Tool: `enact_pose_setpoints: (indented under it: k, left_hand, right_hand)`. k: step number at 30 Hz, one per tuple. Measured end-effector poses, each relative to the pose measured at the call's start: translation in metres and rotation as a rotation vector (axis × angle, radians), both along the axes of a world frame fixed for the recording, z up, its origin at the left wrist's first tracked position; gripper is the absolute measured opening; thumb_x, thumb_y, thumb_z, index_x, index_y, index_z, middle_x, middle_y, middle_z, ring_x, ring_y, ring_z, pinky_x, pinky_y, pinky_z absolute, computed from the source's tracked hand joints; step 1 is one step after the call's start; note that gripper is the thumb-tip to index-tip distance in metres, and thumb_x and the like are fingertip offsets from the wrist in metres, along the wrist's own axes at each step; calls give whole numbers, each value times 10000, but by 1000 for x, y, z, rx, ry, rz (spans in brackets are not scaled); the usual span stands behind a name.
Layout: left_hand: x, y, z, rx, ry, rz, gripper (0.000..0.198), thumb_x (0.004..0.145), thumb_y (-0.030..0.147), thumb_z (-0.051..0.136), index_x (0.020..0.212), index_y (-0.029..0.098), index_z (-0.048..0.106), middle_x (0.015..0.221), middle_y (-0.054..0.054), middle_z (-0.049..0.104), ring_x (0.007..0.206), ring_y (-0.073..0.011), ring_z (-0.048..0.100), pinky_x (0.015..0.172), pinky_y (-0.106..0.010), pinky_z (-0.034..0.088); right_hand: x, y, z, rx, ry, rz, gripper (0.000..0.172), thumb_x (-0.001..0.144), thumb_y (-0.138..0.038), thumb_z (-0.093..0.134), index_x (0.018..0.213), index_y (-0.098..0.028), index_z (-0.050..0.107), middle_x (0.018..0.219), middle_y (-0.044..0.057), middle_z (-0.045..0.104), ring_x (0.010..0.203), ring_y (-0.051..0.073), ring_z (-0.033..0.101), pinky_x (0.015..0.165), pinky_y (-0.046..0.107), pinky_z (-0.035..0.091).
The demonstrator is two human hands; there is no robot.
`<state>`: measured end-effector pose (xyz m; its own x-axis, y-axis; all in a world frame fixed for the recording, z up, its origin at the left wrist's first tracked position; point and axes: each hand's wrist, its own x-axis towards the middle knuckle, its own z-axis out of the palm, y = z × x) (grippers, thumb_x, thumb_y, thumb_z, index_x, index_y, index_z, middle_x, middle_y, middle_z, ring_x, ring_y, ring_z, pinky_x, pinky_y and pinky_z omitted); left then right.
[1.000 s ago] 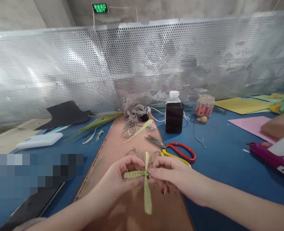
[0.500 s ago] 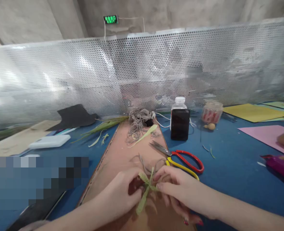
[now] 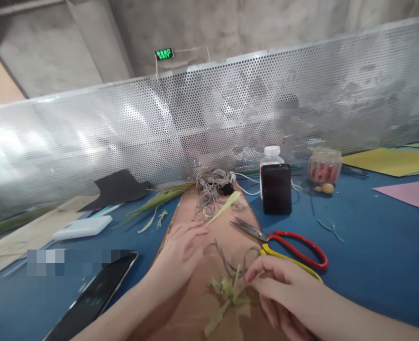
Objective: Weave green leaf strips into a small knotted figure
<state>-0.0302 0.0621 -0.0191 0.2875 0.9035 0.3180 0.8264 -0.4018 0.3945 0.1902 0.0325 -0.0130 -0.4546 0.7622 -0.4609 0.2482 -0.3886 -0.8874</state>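
One empty, half-spread left hand, curled right hand, hold unclear, blurred leaf strips

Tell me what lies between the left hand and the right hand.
In the head view, the green leaf piece is between the left hand and right hand, with loose grey cord just beyond it.

Left hand and right hand ungloved. Left forearm and right forearm bare to the picture's edge. Wrists slim, bare; fingers slender, tapering. Nails apparently short, though blur makes this uncertain.
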Motion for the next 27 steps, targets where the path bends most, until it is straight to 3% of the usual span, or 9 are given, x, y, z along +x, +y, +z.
enact_pose_setpoints:
  k: [3, 7, 13, 17, 20, 22, 24, 27]
  left_hand:
    - [-1, 15, -12, -71, 162, 100, 392, 801, 298, 429, 1168, 204, 531, 1326, -64, 455, 1280, -304, 260, 1022, -526, 198]
    - [0, 18, -20, -102, 185, 128, 458, 809, 327, 427, 1206, 111, 502, 1316, -138, 456, 1260, -347, 298, 997, -587, 208]
    - [1, 8, -15, -60, 158, 53, 417, 836, 269, 387, 1214, 122, 485, 1299, -106, 479, 1213, -247, 392, 1032, -451, 279]
    - [9, -15, -9, 61, 162, -162, 420, 863, 191, 324, 1274, 160, 399, 1337, -81, 433, 1238, -185, 366, 1043, -385, 299]
    - [15, -34, -6, 60, 165, -435, 438, 839, 132, 367, 1275, 167, 379, 1313, -73, 463, 1214, -142, 400, 1013, -287, 353]
    - [16, -41, -5, 63, 138, -582, 456, 825, 119, 402, 1274, 190, 373, 1297, -58, 480, 1203, -123, 413, 999, -250, 366]
    - [15, -40, -5, 54, 71, -526, 441, 818, 122, 404, 1250, 207, 402, 1293, -61, 478, 1199, -139, 418, 999, -289, 370]
    - [13, -26, -6, -60, 21, -241, 352, 869, 229, 356, 1191, 274, 494, 1354, -49, 404, 1253, -202, 349, 1019, -434, 319]
  right_hand:
    - [-5, -1, -1, 64, -60, 28, 174, 846, -100, 280, 865, -172, 437, 422, -85, 477, 200, -4, 295, 223, 93, 143]
    - [-9, -4, -3, 60, -80, 41, 191, 823, -64, 299, 843, -171, 456, 391, -96, 460, 192, -17, 275, 252, 84, 163]
    - [-5, -4, -15, 129, -23, 44, 156, 809, -107, 337, 813, -176, 476, 421, -78, 494, 246, 22, 410, 246, 93, 208]
    - [1, 1, -16, 68, 133, 29, 86, 817, -201, 399, 814, -173, 480, 451, -63, 536, 260, 28, 425, 270, 97, 286]
    - [3, 4, -8, -56, 225, -39, 299, 849, -381, 371, 714, -145, 496, 517, 1, 582, 334, 62, 502, 300, 131, 353]
    - [4, 5, -3, -106, 302, -6, 360, 861, -412, 347, 726, -126, 519, 571, 35, 603, 419, 90, 557, 366, 172, 429]
    - [4, 4, -1, -91, 337, 19, 284, 852, -367, 396, 789, -118, 518, 643, 55, 624, 464, 101, 577, 416, 205, 462]
    - [3, 2, -3, -46, 327, 13, 184, 818, -289, 459, 888, -121, 485, 672, 60, 633, 463, 100, 572, 435, 218, 455]
